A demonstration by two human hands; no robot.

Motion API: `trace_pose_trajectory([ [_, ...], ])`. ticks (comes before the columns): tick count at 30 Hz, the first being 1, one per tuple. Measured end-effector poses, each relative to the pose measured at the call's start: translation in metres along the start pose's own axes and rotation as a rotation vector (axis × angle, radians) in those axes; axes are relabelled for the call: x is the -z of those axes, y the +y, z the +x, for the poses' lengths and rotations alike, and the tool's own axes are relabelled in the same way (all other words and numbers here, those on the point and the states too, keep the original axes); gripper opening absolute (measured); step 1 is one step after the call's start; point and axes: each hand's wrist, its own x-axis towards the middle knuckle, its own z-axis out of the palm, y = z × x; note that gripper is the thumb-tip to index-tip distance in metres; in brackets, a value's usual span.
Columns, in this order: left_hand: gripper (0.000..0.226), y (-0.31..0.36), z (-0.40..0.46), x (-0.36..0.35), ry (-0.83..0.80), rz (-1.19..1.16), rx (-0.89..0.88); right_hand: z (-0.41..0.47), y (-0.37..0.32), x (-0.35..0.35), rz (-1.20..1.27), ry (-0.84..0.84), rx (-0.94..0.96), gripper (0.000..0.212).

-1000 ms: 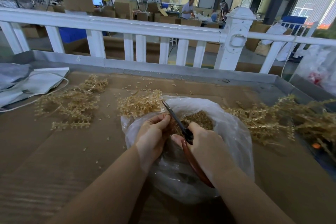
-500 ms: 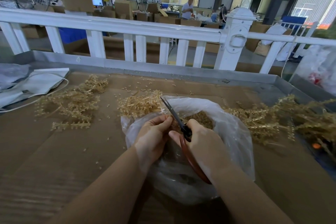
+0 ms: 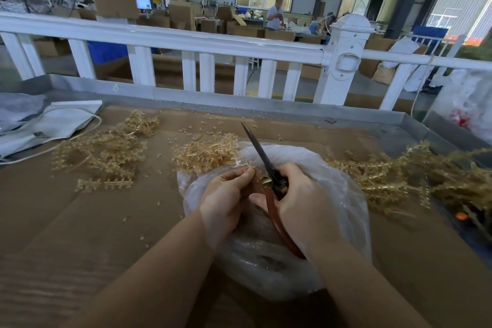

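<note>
Grip tight, the right hand curls round the red-handled scissors, blades seemingly together, long axis pointing away and leftward. The left hand pinches a tan plastic sprig just left of the pivot, above the clear plastic bag on the surface.

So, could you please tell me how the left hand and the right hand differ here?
The left hand pinches a small tan sprig in its fingertips, while the right hand grips the scissors, fingers curled round the red-brown handles. The left hand presents the piece; the right hand works the tool, with the blades pointing away from the person. Both hands meet over the clear plastic bag.
</note>
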Motion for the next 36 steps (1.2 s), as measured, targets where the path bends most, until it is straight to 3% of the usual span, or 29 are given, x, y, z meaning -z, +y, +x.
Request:
trace_pose_trajectory([
  [5,0.007,0.007,-0.002,-0.010,-0.083,-0.067,-0.057,0.013,-0.006,0.008,0.105,0.038,-0.064,0.013],
  [10,0.020,0.014,-0.002,-0.010,0.006,-0.054,-0.191,0.037,-0.012,0.032,0.326,0.009,-0.172,0.023],
  [12,0.041,0.014,-0.005,-0.012,0.027,0.005,-0.212,0.043,-0.015,0.040,0.455,0.001,-0.204,0.028],
  [15,0.090,0.014,-0.006,-0.013,-0.016,-0.022,-0.178,0.048,-0.016,0.045,0.680,-0.017,-0.285,0.028],
  [17,0.100,0.015,-0.004,-0.012,-0.033,-0.057,-0.108,0.049,-0.013,0.044,0.831,-0.039,-0.343,0.027],
  [20,0.087,0.016,-0.003,-0.012,-0.063,-0.121,0.011,0.048,-0.008,0.039,0.882,-0.060,-0.398,0.025],
  [23,0.046,0.012,0.001,-0.010,0.000,-0.183,0.078,0.045,-0.002,0.035,0.847,-0.079,-0.434,0.028],
  [27,0.012,0.009,0.005,-0.001,-0.028,-0.091,0.106,0.037,0.005,0.029,0.749,-0.125,-0.379,0.028],
  [31,0.014,0.004,0.002,-0.004,-0.123,0.009,0.103,0.030,0.009,0.022,0.474,-0.177,-0.287,0.029],
  [36,0.014,-0.003,0.006,-0.002,0.012,0.059,-0.013,0.026,0.012,0.016,0.337,-0.172,-0.195,0.022],
])
